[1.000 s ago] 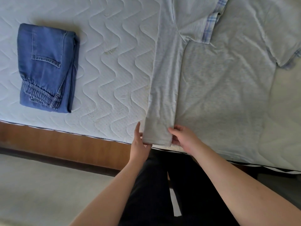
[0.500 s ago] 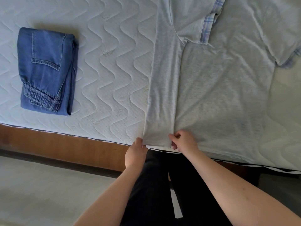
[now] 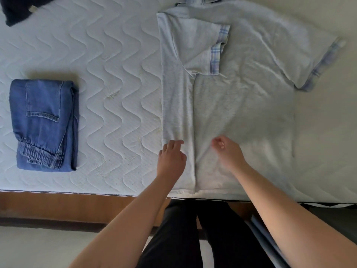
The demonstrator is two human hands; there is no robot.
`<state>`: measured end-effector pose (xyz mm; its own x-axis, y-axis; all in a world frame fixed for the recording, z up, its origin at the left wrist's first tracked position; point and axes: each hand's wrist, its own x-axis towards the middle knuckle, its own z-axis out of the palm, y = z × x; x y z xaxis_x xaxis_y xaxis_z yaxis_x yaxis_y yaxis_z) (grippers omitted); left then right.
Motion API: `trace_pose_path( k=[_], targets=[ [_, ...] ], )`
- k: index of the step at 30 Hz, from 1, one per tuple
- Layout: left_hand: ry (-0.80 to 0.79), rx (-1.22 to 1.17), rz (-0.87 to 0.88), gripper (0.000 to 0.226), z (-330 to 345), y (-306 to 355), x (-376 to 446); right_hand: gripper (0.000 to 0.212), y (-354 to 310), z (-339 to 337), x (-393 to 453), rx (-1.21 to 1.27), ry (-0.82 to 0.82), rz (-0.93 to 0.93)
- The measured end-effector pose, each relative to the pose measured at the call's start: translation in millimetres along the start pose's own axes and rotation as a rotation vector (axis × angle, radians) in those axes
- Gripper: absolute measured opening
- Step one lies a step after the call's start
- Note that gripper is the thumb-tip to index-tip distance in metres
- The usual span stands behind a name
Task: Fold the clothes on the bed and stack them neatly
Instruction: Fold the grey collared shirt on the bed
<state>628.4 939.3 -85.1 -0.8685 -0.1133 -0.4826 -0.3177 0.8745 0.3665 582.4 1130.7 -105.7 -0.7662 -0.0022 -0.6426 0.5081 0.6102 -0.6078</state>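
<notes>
Seen from above, two bare forearms reach forward from the bottom of the view over the near edge of a bed. The left hand (image 3: 171, 158) lies over the folded-in left strip of a pale grey T-shirt (image 3: 241, 105), palm down, its fingers loosely bent and pointing toward the right; it grips nothing, and whether the fingertips press the cloth cannot be told. The right hand (image 3: 228, 151) hovers just beside it over the shirt's lower middle, its fingers curled inward toward the palm with nothing between them; it is slightly blurred. The two hands are apart, with the edge of the fold running between them.

The T-shirt lies flat on the right half of the mattress (image 3: 116, 74), its hem at the near edge of the bed. Its left side is folded over onto the body, with the left sleeve (image 3: 202, 49), trimmed in blue plaid, lying on top. The right sleeve (image 3: 316, 60), with the same plaid cuff, is spread out to the side.

Well to the left, apart from the shirt, a pair of blue jeans (image 3: 43, 124) sits folded into a neat rectangle, a back pocket facing up and an elastic cuff at its near end. A dark garment (image 3: 17, 10) shows partly at the far left corner.

The mattress is white, quilted in wavy lines. Below it runs a brown wooden bed frame (image 3: 58, 207), then a pale floor (image 3: 38, 248). The person's legs in black trousers (image 3: 179, 238) stand against the frame.
</notes>
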Motion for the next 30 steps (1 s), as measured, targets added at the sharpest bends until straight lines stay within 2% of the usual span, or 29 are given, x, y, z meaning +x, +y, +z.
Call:
trace_pose_path(
  k=[7, 13, 18, 23, 30],
  targets=[
    [0.009, 0.247, 0.365, 0.049, -34, 68, 86, 0.022, -38, -64, 34, -0.097, 0.088, -0.064],
    [0.092, 0.419, 0.572, 0.053, -39, 122, 142, 0.028, -42, -128, 76, -0.211, 0.192, -0.150],
    [0.140, 0.534, 0.639, 0.057, -24, 173, 192, 0.035, -23, -189, 130, -0.379, 0.323, -0.199],
    [0.046, 0.655, 0.641, 0.060, -7, 227, 237, 0.031, -3, -244, 162, -0.592, 0.393, -0.214],
    [-0.069, 0.737, 0.617, 0.064, 8, 276, 279, 0.035, 23, -285, 194, -0.670, 0.456, -0.162]
  ],
)
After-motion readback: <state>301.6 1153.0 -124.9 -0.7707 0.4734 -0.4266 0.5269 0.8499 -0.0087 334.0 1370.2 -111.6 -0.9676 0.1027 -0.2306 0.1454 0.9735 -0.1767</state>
